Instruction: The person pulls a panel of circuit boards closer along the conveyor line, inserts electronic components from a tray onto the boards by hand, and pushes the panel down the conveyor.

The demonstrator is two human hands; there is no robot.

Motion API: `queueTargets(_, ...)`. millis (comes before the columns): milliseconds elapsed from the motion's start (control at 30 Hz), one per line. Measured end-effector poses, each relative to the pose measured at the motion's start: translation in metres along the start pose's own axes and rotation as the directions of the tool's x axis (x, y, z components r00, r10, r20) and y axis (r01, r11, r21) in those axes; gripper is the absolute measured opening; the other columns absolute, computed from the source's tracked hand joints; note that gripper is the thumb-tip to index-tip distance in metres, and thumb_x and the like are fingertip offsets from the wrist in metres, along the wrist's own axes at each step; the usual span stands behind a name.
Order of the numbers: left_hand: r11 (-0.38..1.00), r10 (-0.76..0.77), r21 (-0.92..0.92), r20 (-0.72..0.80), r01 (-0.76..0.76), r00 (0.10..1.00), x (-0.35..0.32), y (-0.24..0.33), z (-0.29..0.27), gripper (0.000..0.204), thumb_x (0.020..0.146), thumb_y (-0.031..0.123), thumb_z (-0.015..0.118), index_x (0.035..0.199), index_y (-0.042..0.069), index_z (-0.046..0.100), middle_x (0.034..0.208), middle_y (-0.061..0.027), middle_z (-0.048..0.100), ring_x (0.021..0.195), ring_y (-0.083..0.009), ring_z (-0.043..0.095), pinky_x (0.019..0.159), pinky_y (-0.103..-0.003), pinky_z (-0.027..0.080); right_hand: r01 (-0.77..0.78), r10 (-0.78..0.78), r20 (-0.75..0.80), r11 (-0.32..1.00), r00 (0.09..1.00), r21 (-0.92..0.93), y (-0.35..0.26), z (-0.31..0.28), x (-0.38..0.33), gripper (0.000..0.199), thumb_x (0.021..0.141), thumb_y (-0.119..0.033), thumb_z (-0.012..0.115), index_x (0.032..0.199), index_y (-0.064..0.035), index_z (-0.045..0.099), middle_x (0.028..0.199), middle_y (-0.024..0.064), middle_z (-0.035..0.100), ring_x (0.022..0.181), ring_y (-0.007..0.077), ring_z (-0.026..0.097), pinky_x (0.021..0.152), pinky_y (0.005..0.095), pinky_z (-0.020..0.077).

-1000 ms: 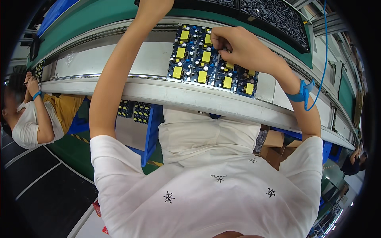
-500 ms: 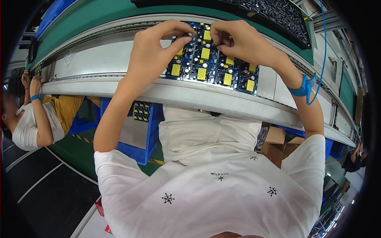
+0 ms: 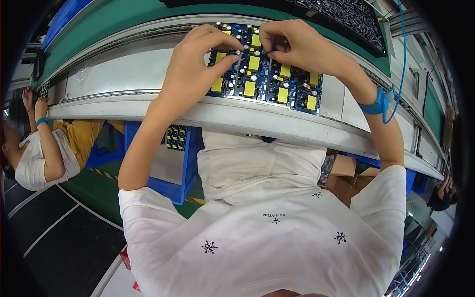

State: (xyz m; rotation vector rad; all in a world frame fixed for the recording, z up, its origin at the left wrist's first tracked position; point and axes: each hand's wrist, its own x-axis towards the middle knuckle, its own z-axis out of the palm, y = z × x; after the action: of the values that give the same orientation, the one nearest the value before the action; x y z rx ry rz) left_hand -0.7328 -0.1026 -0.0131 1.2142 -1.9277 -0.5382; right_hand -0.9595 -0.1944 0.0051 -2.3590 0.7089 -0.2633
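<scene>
Past near conveyor edge (image 3: 247, 110), over circuit boards (image 3: 261, 74): pinching small component (image 3: 238, 52) in left hand (image 3: 190, 64); cannot tell grip of right hand (image 3: 304, 44).

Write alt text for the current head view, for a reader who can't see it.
A person's bare left hand pinches a small silver-topped component over dark-blue circuit boards dotted with yellow blocks; the bare right hand curls nearby, its grip unclear. The boards lie behind a pale metal rail, with a black tray of small dark parts beyond.

your left hand (image 3: 187, 64) pinches a silver-topped part (image 3: 238, 52) at the circuit boards (image 3: 254, 64); your right hand (image 3: 303, 45) curls over them.
</scene>
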Motion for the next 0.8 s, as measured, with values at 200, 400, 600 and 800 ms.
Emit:
queueTargets(200, 0.997, -0.037, -0.067, 0.029, 0.039, 0.999, 0.001, 0.004, 0.002, 0.018, 0.080, 0.004, 0.072, 0.098, 0.003, 0.067, 0.088, -0.0069, 0.064, 0.083, -0.0206, 0.060, 0.075, -0.032, 0.047, 0.014, -0.010, 0.038, 0.995, 0.999, -0.094, -0.002, -0.002, 0.002, 0.013, 0.078, 0.002, 0.064, 0.087, -0.0020, 0.057, 0.075, 0.0075, 0.060, 0.067, 0.0171, 0.057, 0.064, 0.0304, 0.0474)
queueTargets(400, 0.998, -0.037, -0.053, 0.043, 0.039, 0.998, 0.000, 0.006, 0.003, 0.018, 0.081, 0.004, 0.071, 0.099, 0.002, 0.066, 0.086, -0.0078, 0.064, 0.079, -0.0183, 0.062, 0.073, -0.031, 0.048, 0.132, -0.116, 0.072, 0.947, 0.991, -0.293, -0.008, -0.009, 0.002, 0.010, 0.081, -0.003, 0.067, 0.090, -0.0052, 0.062, 0.080, 0.0080, 0.065, 0.072, 0.0217, 0.063, 0.066, 0.0332, 0.0492)
queueTargets(600, 0.995, -0.051, -0.078, 0.043, 0.054, 0.998, 0.002, 0.009, 0.005, 0.016, 0.083, 0.007, 0.070, 0.098, 0.002, 0.067, 0.086, -0.0087, 0.066, 0.079, -0.0181, 0.063, 0.072, -0.030, 0.049, 0.184, -0.182, 0.038, 0.918, 0.983, -0.352, -0.009, -0.007, -0.002, 0.009, 0.084, -0.010, 0.068, 0.092, -0.0072, 0.065, 0.087, 0.0060, 0.066, 0.079, 0.0212, 0.064, 0.069, 0.0319, 0.0502)
queueTargets(800, 0.993, -0.072, -0.086, 0.100, 0.081, 0.992, 0.012, 0.014, 0.010, 0.011, 0.082, 0.009, 0.069, 0.092, 0.004, 0.071, 0.084, -0.0066, 0.068, 0.080, -0.0187, 0.063, 0.075, -0.031, 0.047, -0.022, -0.071, -0.239, 0.931, 0.968, -0.364, 0.013, -0.055, -0.002, 0.016, 0.088, -0.014, 0.067, 0.098, -0.0014, 0.066, 0.087, 0.0105, 0.067, 0.079, 0.0237, 0.065, 0.072, 0.0341, 0.0515)
